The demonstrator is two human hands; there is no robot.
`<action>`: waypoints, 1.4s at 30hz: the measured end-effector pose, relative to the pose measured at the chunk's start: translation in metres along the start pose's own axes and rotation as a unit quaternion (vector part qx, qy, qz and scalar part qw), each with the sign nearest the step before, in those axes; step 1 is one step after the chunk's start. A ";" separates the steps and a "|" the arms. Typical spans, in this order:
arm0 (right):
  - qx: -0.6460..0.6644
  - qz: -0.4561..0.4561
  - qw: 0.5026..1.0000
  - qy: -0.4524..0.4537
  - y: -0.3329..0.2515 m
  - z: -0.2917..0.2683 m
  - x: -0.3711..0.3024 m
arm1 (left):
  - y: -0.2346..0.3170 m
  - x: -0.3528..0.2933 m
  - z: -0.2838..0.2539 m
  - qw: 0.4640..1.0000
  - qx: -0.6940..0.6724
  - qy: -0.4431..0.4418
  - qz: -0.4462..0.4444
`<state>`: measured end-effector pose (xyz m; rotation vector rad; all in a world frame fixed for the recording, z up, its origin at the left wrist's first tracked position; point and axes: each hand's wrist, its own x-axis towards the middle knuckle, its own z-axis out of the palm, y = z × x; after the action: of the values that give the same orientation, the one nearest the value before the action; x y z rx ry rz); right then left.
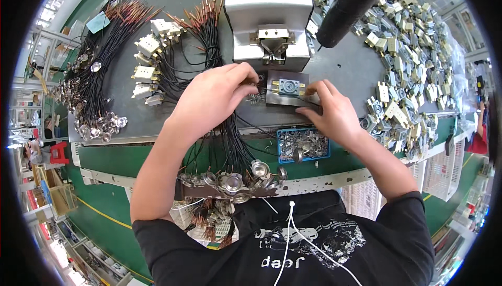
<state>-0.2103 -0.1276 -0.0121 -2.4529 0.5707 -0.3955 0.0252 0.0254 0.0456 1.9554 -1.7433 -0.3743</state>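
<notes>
A small grey connector block (288,87) with brass-coloured tabs lies on a metal plate (280,99) in front of the press. My right hand (337,113) is at the block's right side, thumb and forefinger apart, fingertips close to its tab and a thin black wire. To the left of the plate, my left hand (217,90) is curled with thumb and forefinger close together over a little pile of small springs (255,98). Whatever is between those fingertips is too small to make out. Black wires with round metal caps (231,182) hang below my left forearm, over the table's front edge.
A silver bench press (269,9) stands behind the plate, a dark tube (355,9) slanting down beside it. Loose blocks (400,71) heap on the right. Wired cream blocks (148,71) and a wire bundle (99,71) lie left. A blue tray (303,156) of metal bits sits in front.
</notes>
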 end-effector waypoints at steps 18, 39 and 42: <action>0.052 -0.078 0.993 -0.072 -0.011 -0.013 -0.020 | 0.013 0.033 0.041 0.988 0.079 0.041 0.125; 0.282 0.007 0.956 -0.080 -0.011 -0.037 -0.004 | 0.023 0.011 0.001 0.988 -0.024 -0.072 0.134; 0.339 -0.021 0.939 -0.060 -0.004 -0.024 0.003 | 0.025 0.006 0.002 0.992 -0.031 -0.033 0.120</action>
<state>-0.2165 -0.1379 0.0098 -1.8083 0.2650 -0.3777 0.0038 0.0177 0.0583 1.6826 -1.9582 -0.4061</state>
